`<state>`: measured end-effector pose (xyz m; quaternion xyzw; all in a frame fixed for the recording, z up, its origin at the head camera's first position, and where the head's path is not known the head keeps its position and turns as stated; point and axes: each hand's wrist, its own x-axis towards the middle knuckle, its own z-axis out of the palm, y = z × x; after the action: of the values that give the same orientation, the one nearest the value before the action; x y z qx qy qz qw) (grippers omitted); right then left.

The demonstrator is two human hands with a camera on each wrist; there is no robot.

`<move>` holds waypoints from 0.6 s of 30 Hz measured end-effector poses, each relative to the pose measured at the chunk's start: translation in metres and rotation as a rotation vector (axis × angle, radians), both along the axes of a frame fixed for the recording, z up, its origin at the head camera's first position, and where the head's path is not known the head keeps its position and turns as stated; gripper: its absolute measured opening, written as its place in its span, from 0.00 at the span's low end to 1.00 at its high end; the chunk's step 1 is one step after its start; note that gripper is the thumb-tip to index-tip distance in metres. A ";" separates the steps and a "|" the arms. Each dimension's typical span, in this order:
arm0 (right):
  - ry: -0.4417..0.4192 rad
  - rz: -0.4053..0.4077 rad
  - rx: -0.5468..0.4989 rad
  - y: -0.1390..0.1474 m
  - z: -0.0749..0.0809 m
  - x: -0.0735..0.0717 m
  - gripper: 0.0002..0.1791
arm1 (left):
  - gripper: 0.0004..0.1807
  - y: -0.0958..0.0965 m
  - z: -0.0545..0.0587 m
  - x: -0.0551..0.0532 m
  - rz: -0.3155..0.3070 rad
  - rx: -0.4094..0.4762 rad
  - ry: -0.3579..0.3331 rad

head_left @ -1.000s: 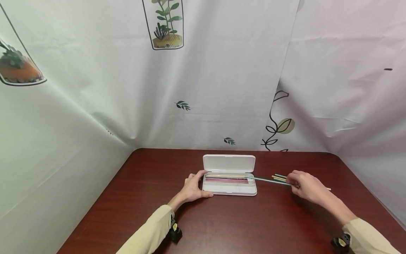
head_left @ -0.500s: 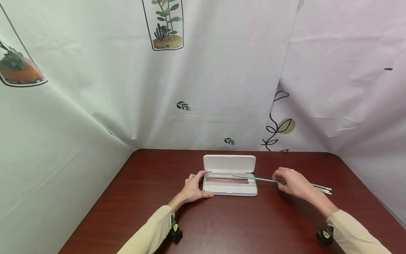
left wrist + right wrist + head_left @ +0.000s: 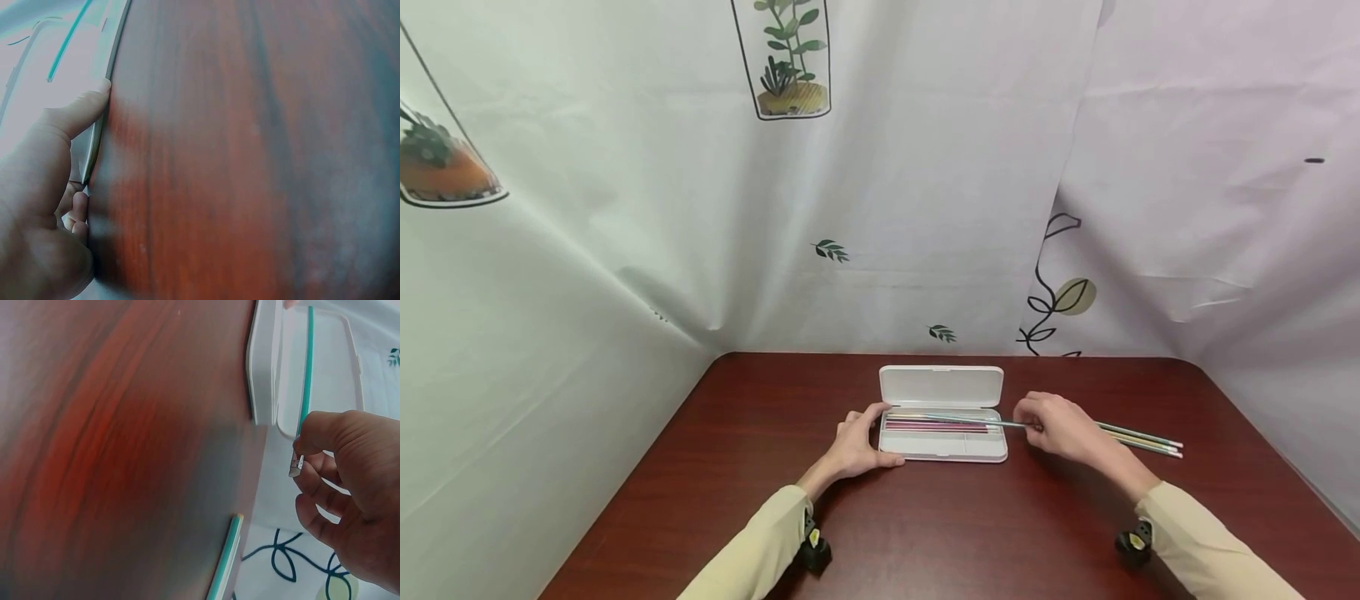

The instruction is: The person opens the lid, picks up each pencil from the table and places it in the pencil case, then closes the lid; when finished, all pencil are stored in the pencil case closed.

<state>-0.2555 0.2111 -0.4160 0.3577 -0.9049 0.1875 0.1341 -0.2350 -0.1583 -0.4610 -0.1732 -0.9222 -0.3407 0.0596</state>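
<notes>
A white pencil case (image 3: 925, 450) lies with its lid (image 3: 942, 387) raised, several pencils (image 3: 936, 427) in its back compartment, reddish ones among them. My left hand (image 3: 852, 446) grips the case's left end, thumb on the front edge and fingers behind. My right hand (image 3: 1060, 425) pinches a teal pencil (image 3: 306, 375) near its eraser end, between thumb and fingers. In the head view that pencil reaches leftward over the open case, above the pencils inside. Behind the right hand, several loose pencils (image 3: 1142, 440), green and yellow, rest on the table.
The dark red-brown wooden table (image 3: 880, 533) has rounded back corners. White cloth (image 3: 880, 183) printed with plants hangs behind and at both sides. A small black wrist camera (image 3: 1133, 543) sits at the right cuff, another black camera (image 3: 814, 550) at the left.
My right hand has moved left with the teal pencil, so its tip reaches farther over the case. More of the loose pencils shows behind it. The left hand stays on the case.
</notes>
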 end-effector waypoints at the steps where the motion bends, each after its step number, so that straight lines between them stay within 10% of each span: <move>1: 0.000 0.002 0.001 -0.002 0.000 -0.001 0.13 | 0.48 0.000 0.000 0.000 0.000 0.000 0.001; 18: -0.014 0.041 0.036 -0.030 -0.002 -0.006 0.12 | 0.48 0.000 -0.001 0.000 -0.001 -0.013 0.012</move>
<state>-0.2620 0.1810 -0.4178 0.3771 -0.9015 0.1765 0.1177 -0.2354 -0.1586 -0.4619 -0.1764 -0.9239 -0.3336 0.0640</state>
